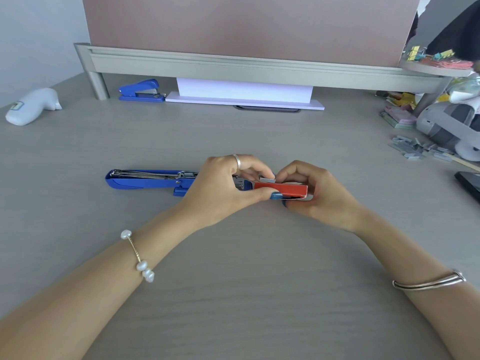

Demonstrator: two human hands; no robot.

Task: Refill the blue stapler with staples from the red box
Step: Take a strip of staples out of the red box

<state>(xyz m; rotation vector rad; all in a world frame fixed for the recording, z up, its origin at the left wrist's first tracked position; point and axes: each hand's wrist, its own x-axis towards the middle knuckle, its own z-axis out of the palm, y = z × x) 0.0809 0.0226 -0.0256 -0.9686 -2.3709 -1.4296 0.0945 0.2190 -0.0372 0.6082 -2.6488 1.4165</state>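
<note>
The blue stapler (145, 180) lies flipped wide open on the grey desk, its metal staple channel facing up; its right end is hidden behind my left hand. My left hand (223, 185) and my right hand (322, 189) together hold the small red box (281, 189) just right of the stapler. A strip of silver staples (267, 180) sticks out above the box, pinched between the fingertips of both hands.
A second, smaller blue stapler (141, 90) sits at the back under the monitor shelf (233, 64). A white object (32, 106) lies far left. Loose staple strips (415, 149), a grey device (449, 123) and a dark phone (470, 184) crowd the right side.
</note>
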